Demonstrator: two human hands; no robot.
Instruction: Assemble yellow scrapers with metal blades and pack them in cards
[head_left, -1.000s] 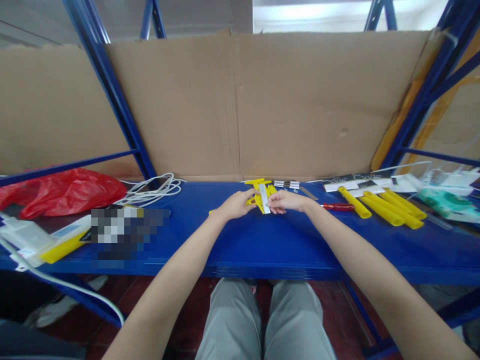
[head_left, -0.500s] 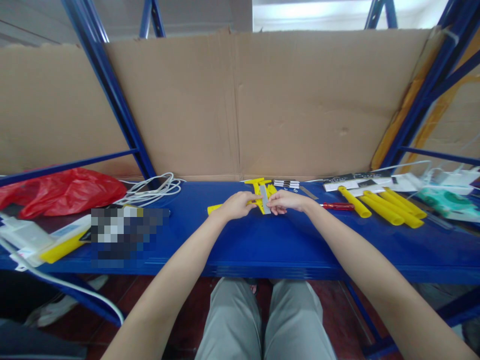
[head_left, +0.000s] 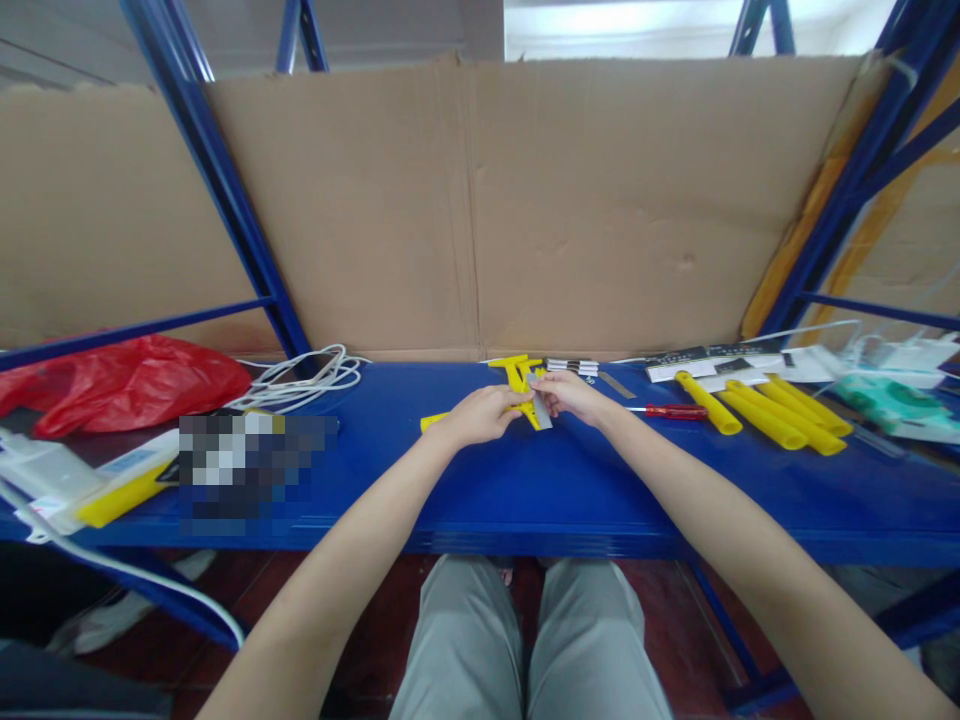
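Observation:
My left hand [head_left: 486, 413] is closed around a yellow scraper [head_left: 433, 422]; its tube handle sticks out on the left and its head lies by my fingertips. Against that head, my right hand [head_left: 571, 396] pinches a flat grey metal blade [head_left: 541, 414], tilted with its lower end toward me. My fingers cover part of where blade and scraper meet, so I cannot tell whether they are joined. Just behind my hands lie yellow T-shaped plastic heads [head_left: 511, 361].
Small white-and-black packs [head_left: 572, 368] and a loose metal strip [head_left: 616, 384] lie behind my right hand. A red-handled screwdriver [head_left: 675, 411] and several yellow tubes [head_left: 765, 418] are on the right. Leftward are white cable [head_left: 322, 378] and a red plastic bag [head_left: 135, 382]. Cardboard [head_left: 480, 210] stands behind.
The blade has shifted slightly right and tilted more. My right hand has moved up along it, and my left hand has gone slightly right with the scraper.

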